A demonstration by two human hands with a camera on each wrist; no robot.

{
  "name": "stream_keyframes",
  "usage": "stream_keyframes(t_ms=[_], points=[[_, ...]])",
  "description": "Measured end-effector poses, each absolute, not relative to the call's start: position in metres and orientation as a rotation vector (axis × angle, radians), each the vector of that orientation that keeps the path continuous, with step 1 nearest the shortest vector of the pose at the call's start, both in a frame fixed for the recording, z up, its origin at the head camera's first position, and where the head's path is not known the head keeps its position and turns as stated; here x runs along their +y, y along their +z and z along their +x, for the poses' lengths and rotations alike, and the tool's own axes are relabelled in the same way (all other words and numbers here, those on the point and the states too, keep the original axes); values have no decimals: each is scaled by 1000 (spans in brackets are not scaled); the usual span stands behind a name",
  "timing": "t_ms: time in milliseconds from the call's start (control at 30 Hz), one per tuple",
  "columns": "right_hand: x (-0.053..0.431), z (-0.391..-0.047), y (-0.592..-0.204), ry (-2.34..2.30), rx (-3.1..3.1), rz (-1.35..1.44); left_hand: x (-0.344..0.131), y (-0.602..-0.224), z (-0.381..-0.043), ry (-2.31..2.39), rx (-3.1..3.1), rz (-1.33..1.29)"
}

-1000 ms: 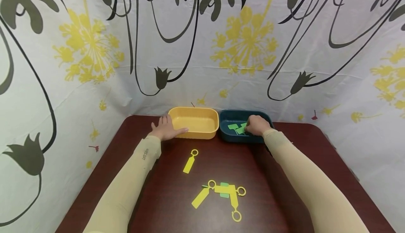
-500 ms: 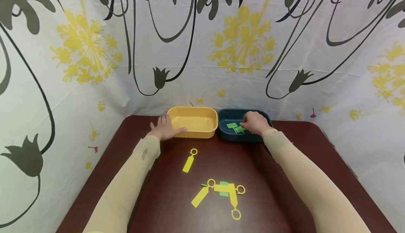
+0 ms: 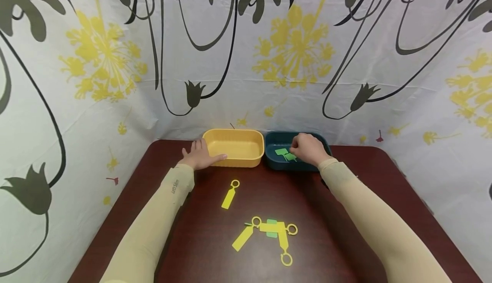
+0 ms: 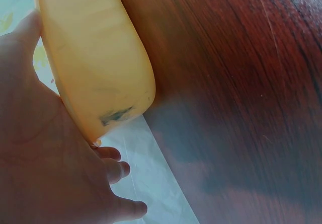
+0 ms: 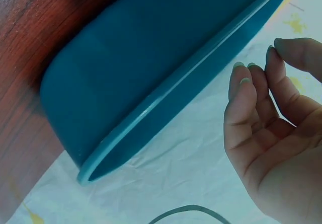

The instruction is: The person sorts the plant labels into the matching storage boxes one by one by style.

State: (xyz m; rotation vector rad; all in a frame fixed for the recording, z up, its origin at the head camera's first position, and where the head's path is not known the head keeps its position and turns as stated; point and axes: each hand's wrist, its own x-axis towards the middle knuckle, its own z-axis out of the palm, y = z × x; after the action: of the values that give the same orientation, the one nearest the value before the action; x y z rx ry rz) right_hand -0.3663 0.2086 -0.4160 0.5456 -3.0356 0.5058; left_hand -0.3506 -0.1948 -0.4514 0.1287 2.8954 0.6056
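Note:
My left hand point(image 3: 197, 156) rests spread against the left end of a yellow plastic bin point(image 3: 253, 163), thumb along its front rim. In the left wrist view the hand point(image 4: 55, 133) lies beside the bin's rim point(image 4: 108, 58), fingers apart. Above a dark teal bin point(image 3: 276, 163) hovers my right hand point(image 3: 308, 148), fingers curled. The right wrist view shows the right hand's thumb and index tips together point(image 5: 282, 108), with nothing visible between them, apart from the teal bin's wall point(image 5: 126, 58). Flat green pieces point(image 3: 282, 151) lie inside the teal bin, partly hidden by the hand.
On the dark red-brown table point(image 3: 215, 249) lies a single yellow ring-ended tag point(image 3: 228, 198). Nearer me, several similar yellow tags point(image 3: 243, 238) lie grouped, some overlapping a green piece point(image 3: 272, 234). A patterned cloth point(image 3: 230, 61) hangs behind the bins.
My right hand has shifted slightly left and up over the teal bin. Less green shows beside its fingers. The left hand has stayed against the yellow bin.

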Motion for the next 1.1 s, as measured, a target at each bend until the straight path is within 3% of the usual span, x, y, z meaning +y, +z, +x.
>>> stream_keyframes(t_ms=[1100], points=[[176,-302,-411,526,-2850,702,-193,-453,-351,593,2898,121]])
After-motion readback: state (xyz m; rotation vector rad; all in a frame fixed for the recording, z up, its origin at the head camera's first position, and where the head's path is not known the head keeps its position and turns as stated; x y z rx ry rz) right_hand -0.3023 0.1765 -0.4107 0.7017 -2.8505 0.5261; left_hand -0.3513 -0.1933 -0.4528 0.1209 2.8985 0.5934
